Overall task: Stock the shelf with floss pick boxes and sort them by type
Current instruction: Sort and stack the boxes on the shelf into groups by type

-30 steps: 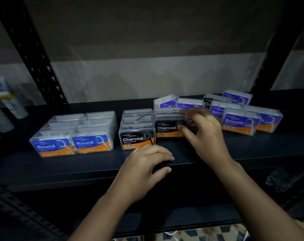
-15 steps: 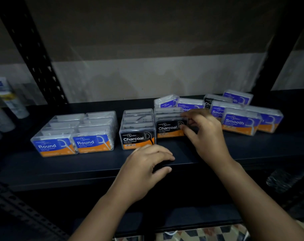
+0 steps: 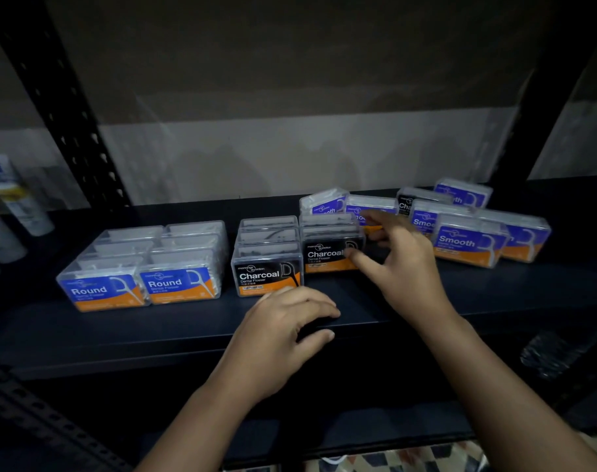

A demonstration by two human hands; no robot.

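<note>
We see a dark metal shelf spanning the view, with a perforated black upright rising at its back left corner.

On it, the Round boxes stand in two tidy rows well to the left of our left hand, their blue and orange labels facing us. The Smooth boxes lie in a looser cluster just to the right of our right hand, some angled, one further back near the right post. Two more blue-labelled boxes sit just beyond the right fingertips; their labels are partly hidden. A single black-labelled box sits among the Smooth ones, beyond the right hand.

The Charcoal boxes form two rows directly ahead of both hands. The left row's front box stands just beyond the left knuckles. The right row sits a little further back, and its front box meets the right thumb at its right edge.

The right hand's grip is loose and spread: fingers reach forward over the right side of that row, the thumb tip touches the front box's label corner, and we cannot tell whether the fingers close on anything. The hand is slightly blurred.

The left hand rests on the shelf's front lip, fingers curled over the top and thumb under the edge, gripping the shelf itself.

At far left, beyond the upright, pale tubes or bottles stand, too blurred to read.
</note>
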